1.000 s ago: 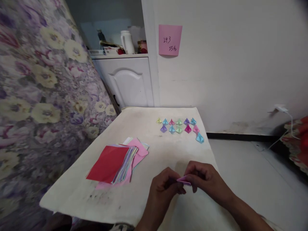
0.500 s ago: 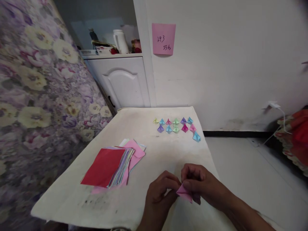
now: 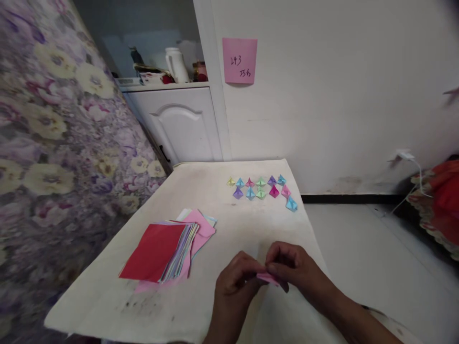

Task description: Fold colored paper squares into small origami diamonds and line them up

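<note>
Between my two hands is a small folded piece of pink paper [image 3: 268, 277], held over the near right part of the table. My left hand [image 3: 237, 282] pinches its left side with thumb and fingers closed. On the other side my right hand [image 3: 290, 263] grips it between thumb and forefinger, hiding much of the folds. Farther back lie several small folded paper pieces [image 3: 250, 192] in yellow, blue, pink, green and purple, set out in two rough rows. To the left sits a stack of square coloured paper [image 3: 154, 251] with a red sheet on top.
A pale cloth covers the table [image 3: 201, 186], which meets the white wall [image 3: 322, 95]. A pink note [image 3: 240, 61] is stuck up there. At left hang a flowered curtain [image 3: 53, 143] and a white cabinet [image 3: 182, 129] with a white jug [image 3: 177, 65] on its shelf.
The pink paper has been tilted and now shows as a thin edge rather than a pointed face. Both hands have shifted slightly left and stay closed on it.
</note>
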### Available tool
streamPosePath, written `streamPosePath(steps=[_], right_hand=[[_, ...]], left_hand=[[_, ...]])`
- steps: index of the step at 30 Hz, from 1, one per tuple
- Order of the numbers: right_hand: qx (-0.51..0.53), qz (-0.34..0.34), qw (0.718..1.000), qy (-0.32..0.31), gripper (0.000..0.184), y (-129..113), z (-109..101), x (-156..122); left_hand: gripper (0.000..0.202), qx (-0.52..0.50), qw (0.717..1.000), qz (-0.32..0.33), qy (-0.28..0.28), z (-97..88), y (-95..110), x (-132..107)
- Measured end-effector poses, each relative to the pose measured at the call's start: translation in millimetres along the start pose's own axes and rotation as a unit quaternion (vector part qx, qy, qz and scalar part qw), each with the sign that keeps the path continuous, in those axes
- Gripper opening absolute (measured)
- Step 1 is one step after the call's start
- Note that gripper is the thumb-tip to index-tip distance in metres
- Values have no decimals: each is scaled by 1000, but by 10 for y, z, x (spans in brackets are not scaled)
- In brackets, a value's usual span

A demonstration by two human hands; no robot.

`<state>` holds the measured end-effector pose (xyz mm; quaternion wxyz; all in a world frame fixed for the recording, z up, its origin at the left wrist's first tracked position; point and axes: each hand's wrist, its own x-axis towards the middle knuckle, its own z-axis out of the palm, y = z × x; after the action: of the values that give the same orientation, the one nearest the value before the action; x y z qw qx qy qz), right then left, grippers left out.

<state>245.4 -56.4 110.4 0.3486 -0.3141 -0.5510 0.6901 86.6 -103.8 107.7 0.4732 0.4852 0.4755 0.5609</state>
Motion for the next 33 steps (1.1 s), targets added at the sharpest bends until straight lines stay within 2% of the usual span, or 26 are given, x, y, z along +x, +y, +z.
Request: streamPosePath(steps=[4,6,9,13,20,28,33], right_hand=[[-165,-118,977,61,13,-65,34,-20],[-207,-145,965,72,8,-52,64,-22],[-236,-141,957,92,4,12,98,-1],[-268,-104,949,129,2,106,95,53],[-285,-55,946,143,12,170,105,81],[-338,-170,919,115,17,226,124,58],[-343,-181,916,106,14,249,106,51]], left_hand=[[7,-95,992,-67,53,38,-31,45],[7,-123,987,-90,51,44,-60,56],[9,-130,983,-122,38,40,-108,53],[16,-116,982,-144,42,32,-174,51],[27,-104,976,-185,46,44,-289,57],[13,-196,960,-198,23,45,-282,14],[12,-206,957,-204,20,41,-222,11]])
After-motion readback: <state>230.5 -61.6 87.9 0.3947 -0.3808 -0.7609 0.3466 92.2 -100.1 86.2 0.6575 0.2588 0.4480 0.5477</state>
